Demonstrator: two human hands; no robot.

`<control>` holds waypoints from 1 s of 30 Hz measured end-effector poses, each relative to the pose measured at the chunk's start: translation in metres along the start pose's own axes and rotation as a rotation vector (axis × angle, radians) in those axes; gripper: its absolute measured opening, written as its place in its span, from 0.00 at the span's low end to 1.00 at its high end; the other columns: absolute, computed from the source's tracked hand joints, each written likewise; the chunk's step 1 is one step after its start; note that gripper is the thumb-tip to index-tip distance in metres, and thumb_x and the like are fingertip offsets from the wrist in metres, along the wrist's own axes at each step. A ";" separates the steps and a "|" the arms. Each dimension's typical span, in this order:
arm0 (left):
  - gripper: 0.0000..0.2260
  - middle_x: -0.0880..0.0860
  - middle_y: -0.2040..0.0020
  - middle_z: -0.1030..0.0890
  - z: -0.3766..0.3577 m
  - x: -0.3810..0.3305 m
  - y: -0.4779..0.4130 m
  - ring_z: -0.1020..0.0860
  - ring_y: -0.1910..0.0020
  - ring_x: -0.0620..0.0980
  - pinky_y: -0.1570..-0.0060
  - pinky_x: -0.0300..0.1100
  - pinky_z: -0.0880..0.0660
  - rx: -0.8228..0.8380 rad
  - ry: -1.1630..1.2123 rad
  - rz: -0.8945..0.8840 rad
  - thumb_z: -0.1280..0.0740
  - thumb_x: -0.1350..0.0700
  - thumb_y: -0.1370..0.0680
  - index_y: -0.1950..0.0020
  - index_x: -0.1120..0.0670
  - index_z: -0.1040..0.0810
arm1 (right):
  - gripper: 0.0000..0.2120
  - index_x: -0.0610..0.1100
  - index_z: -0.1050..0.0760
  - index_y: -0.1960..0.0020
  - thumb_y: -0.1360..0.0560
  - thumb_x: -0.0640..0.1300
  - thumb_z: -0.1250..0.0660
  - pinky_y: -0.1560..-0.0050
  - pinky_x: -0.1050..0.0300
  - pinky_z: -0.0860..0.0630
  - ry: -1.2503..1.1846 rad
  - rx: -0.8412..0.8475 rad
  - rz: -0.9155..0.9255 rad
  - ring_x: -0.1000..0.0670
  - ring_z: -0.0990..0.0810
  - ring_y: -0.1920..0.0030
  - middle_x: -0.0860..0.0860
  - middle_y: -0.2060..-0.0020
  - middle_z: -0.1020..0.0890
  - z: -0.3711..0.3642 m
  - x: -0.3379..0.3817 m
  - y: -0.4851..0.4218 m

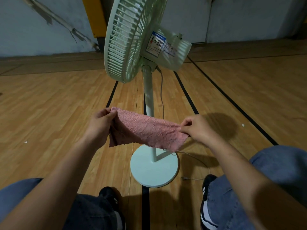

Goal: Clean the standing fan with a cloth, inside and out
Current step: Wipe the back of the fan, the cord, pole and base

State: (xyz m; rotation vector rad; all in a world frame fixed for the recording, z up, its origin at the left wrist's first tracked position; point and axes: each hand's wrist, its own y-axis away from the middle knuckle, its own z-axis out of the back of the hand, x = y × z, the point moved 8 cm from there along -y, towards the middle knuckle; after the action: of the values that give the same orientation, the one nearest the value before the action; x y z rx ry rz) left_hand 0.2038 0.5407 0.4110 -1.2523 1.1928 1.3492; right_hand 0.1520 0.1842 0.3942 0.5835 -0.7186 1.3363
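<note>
Nearest the camera, two knees in blue jeans frame the view, and below them two black shoes with white stripes stand on the wooden floor, one on either side of a black floor line that runs straight away from the person.

Just beyond the knees both bare forearms reach forward. The left hand pinches the upper left corner of a pink cloth, thumb and fingers closed on the fabric. The right hand pinches the cloth's right edge, fingertips curled and clamped on it. The cloth hangs stretched between them in the air, its lower edge loose, and it covers a stretch of the fan's pole behind it.

Under and just past the cloth, the round pale-green base of the standing fan sits on the floor across the black line, between the shoes and a little ahead of them. A thin white cord trails from the base's right side along the floor towards the right shoe. The pole rises from the base, and a grey cable hangs down beside it.

Higher and further off is the fan head: a ribbed grille turned to the left, with the motor housing at its right bearing a printed label.

Further still, more black lines cross the floor to the right. At the back stands a grey wall with a yellow panel behind the grille.
</note>
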 end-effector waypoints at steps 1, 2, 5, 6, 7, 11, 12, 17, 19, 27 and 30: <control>0.06 0.52 0.51 0.17 0.000 0.000 0.000 0.17 0.51 0.49 0.55 0.44 0.20 -0.005 -0.012 -0.010 0.32 0.54 0.13 0.46 0.53 0.16 | 0.06 0.52 0.17 0.59 0.25 0.47 0.21 0.54 0.55 0.19 0.027 -0.038 0.020 0.55 0.16 0.56 0.55 0.60 0.14 0.005 0.002 0.000; 0.06 0.52 0.50 0.16 0.000 0.000 0.000 0.17 0.51 0.49 0.55 0.43 0.20 -0.006 -0.020 -0.015 0.32 0.54 0.13 0.46 0.53 0.16 | 0.07 0.52 0.18 0.59 0.24 0.47 0.21 0.53 0.53 0.19 0.037 -0.055 0.030 0.54 0.17 0.55 0.55 0.60 0.15 0.007 0.002 -0.001; 0.06 0.53 0.49 0.17 -0.002 0.000 0.001 0.18 0.50 0.50 0.53 0.45 0.21 -0.009 -0.017 -0.010 0.33 0.55 0.13 0.46 0.53 0.17 | 0.06 0.48 0.20 0.55 0.23 0.46 0.23 0.50 0.49 0.19 -0.020 0.028 0.012 0.50 0.16 0.53 0.52 0.57 0.15 0.004 0.003 0.000; 0.06 0.53 0.50 0.18 -0.002 -0.001 0.001 0.19 0.51 0.50 0.53 0.47 0.22 -0.014 -0.013 -0.009 0.33 0.55 0.13 0.46 0.53 0.18 | 0.06 0.47 0.20 0.54 0.23 0.44 0.23 0.48 0.48 0.18 -0.059 0.062 0.001 0.49 0.16 0.52 0.50 0.56 0.15 0.002 0.003 0.001; 0.06 0.53 0.50 0.18 -0.001 -0.003 0.002 0.19 0.51 0.50 0.52 0.48 0.21 -0.018 -0.007 -0.012 0.33 0.56 0.13 0.46 0.54 0.18 | 0.06 0.45 0.20 0.53 0.23 0.43 0.23 0.48 0.48 0.18 -0.092 0.086 -0.008 0.48 0.16 0.51 0.48 0.55 0.15 0.000 0.004 0.002; 0.06 0.54 0.53 0.20 -0.001 -0.012 0.005 0.20 0.55 0.51 0.52 0.49 0.21 0.002 -0.023 -0.046 0.34 0.57 0.12 0.44 0.56 0.19 | 0.09 0.45 0.18 0.46 0.24 0.37 0.23 0.51 0.55 0.17 -0.149 0.166 -0.033 0.49 0.15 0.51 0.48 0.52 0.16 -0.004 0.009 0.006; 0.06 0.54 0.53 0.20 -0.002 -0.014 0.006 0.20 0.56 0.50 0.54 0.47 0.21 0.015 -0.029 -0.054 0.35 0.57 0.12 0.44 0.56 0.19 | 0.11 0.45 0.17 0.44 0.24 0.37 0.23 0.50 0.57 0.17 -0.146 0.189 -0.040 0.50 0.15 0.50 0.49 0.51 0.15 -0.005 0.009 0.006; 0.06 0.53 0.53 0.20 -0.004 -0.019 0.008 0.22 0.57 0.48 0.57 0.44 0.23 0.069 -0.059 -0.060 0.35 0.58 0.12 0.44 0.55 0.19 | 0.06 0.41 0.17 0.53 0.24 0.42 0.22 0.48 0.53 0.19 -0.148 0.211 -0.087 0.48 0.14 0.52 0.47 0.55 0.13 0.001 0.006 0.006; 0.06 0.53 0.51 0.20 -0.004 -0.019 0.008 0.21 0.54 0.49 0.56 0.44 0.23 0.091 -0.051 -0.048 0.35 0.58 0.12 0.44 0.55 0.19 | 0.07 0.41 0.19 0.54 0.25 0.40 0.22 0.51 0.54 0.19 -0.256 0.229 -0.095 0.49 0.13 0.56 0.47 0.58 0.13 0.005 0.006 0.005; 0.05 0.56 0.51 0.21 -0.002 -0.006 0.003 0.22 0.52 0.54 0.54 0.50 0.23 0.111 0.010 0.062 0.33 0.60 0.13 0.47 0.59 0.21 | 0.11 0.35 0.18 0.41 0.20 0.40 0.28 0.47 0.47 0.15 -0.610 0.169 -0.220 0.44 0.13 0.50 0.39 0.47 0.13 0.013 -0.006 -0.004; 0.06 0.58 0.48 0.18 -0.002 0.006 0.002 0.18 0.50 0.57 0.57 0.51 0.21 0.073 0.009 0.148 0.32 0.60 0.14 0.49 0.60 0.20 | 0.11 0.35 0.18 0.40 0.18 0.40 0.29 0.52 0.46 0.15 -0.622 0.102 -0.250 0.44 0.12 0.52 0.39 0.47 0.12 0.009 -0.015 -0.008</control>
State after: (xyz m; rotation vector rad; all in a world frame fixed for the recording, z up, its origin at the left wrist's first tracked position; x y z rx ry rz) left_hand 0.2014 0.5382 0.4050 -1.1379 1.3512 1.3947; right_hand 0.1577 0.1670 0.3892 1.1586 -1.0398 0.9582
